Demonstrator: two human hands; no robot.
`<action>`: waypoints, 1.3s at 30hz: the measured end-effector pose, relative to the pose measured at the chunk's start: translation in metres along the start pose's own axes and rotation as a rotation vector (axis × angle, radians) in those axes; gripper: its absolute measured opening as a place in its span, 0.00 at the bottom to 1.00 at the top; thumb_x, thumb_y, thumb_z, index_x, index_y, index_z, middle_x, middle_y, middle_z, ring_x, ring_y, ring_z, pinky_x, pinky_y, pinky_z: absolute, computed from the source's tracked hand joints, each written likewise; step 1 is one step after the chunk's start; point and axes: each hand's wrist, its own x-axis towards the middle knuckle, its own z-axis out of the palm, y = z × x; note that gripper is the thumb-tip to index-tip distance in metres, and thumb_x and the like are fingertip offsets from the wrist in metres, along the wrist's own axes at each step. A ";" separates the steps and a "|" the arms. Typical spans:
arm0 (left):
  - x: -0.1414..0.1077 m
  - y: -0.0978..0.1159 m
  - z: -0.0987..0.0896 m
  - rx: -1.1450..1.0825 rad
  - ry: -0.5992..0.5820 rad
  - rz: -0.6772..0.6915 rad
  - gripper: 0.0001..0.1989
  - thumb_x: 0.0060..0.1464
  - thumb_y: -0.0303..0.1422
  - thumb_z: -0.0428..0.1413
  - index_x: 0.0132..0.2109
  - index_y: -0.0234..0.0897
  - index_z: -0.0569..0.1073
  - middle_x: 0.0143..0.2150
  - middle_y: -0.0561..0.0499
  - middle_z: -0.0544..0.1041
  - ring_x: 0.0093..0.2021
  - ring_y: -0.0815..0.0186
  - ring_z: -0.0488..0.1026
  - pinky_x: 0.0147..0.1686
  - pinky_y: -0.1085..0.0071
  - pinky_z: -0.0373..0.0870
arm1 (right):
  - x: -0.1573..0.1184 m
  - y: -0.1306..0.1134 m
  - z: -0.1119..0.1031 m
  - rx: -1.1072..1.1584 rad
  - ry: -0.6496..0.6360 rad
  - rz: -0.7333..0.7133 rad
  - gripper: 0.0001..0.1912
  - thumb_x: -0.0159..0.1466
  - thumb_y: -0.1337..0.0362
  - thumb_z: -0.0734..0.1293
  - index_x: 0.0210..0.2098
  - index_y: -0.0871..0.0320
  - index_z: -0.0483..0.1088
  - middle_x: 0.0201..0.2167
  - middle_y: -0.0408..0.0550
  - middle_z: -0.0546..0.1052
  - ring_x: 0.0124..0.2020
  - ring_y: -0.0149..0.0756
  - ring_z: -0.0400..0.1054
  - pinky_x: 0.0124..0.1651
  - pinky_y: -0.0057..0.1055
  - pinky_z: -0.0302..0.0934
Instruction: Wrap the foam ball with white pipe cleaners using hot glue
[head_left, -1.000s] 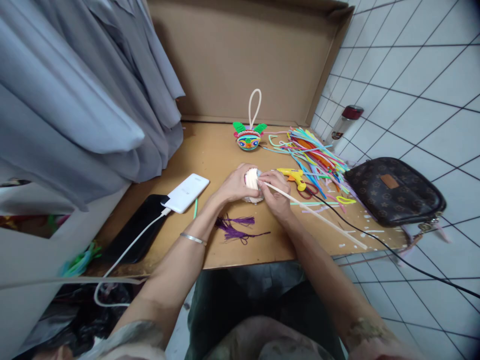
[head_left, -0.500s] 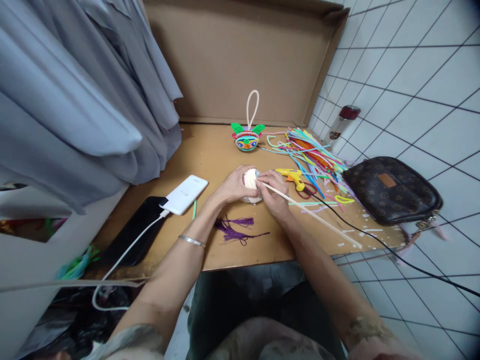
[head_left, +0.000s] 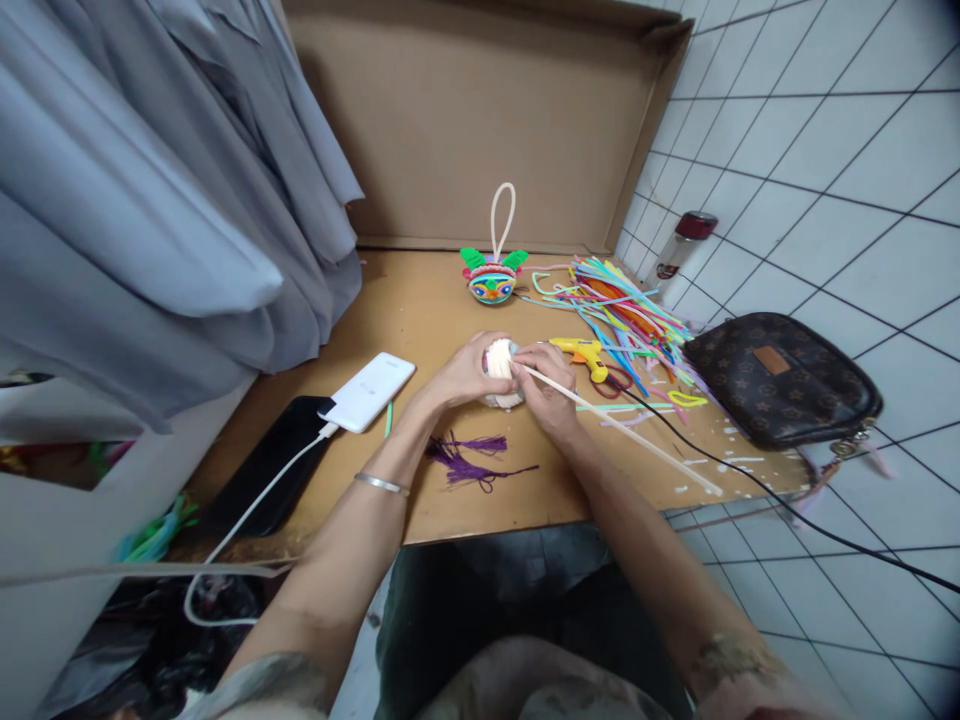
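Observation:
Wrapped round the left side of a small cream-coloured wound ball (head_left: 499, 362) is my left hand (head_left: 466, 370). My right hand (head_left: 546, 385) pinches a long cream pipe cleaner (head_left: 622, 425) right where it meets the ball. The strip's loose end runs down to the right across the table. Fingers hide part of the ball's sides. Below the hands lie purple tassels (head_left: 469, 462). A yellow hot glue gun (head_left: 583, 352) rests just right of my right hand. Behind the ball sits a colourful lion-head ornament (head_left: 493, 282) with green ears and a cream loop.
A pile of coloured pipe cleaners (head_left: 630, 310), a brown patterned bag (head_left: 784, 380) and a red-capped bottle (head_left: 684, 245) are at the right. The glue gun's black cord (head_left: 720, 455) crosses the right edge. A white power bank (head_left: 371, 392) and a black phone (head_left: 274, 465) lie left.
Almost nothing differs. Both hands stay on the ball, with at most a slight shift of the right fingers; the whole view has moved a little.

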 end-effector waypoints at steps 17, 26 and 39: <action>-0.002 -0.003 0.002 -0.028 0.018 0.032 0.45 0.41 0.36 0.67 0.67 0.34 0.64 0.65 0.39 0.66 0.65 0.49 0.67 0.67 0.50 0.63 | -0.001 0.001 0.000 -0.012 0.002 0.037 0.06 0.68 0.63 0.66 0.36 0.51 0.75 0.37 0.47 0.79 0.41 0.40 0.72 0.47 0.42 0.67; -0.001 -0.006 0.006 -0.033 0.149 0.167 0.38 0.42 0.43 0.70 0.59 0.37 0.69 0.56 0.43 0.70 0.56 0.54 0.72 0.60 0.55 0.69 | -0.002 0.007 0.000 0.027 0.038 0.089 0.05 0.67 0.63 0.66 0.35 0.52 0.75 0.36 0.47 0.79 0.41 0.38 0.73 0.46 0.40 0.68; -0.002 -0.005 0.003 0.055 0.095 0.198 0.30 0.48 0.44 0.68 0.55 0.36 0.74 0.54 0.42 0.72 0.56 0.55 0.71 0.60 0.55 0.69 | -0.001 0.006 -0.001 0.009 0.036 0.099 0.05 0.67 0.63 0.66 0.35 0.52 0.74 0.35 0.46 0.79 0.41 0.38 0.73 0.46 0.39 0.68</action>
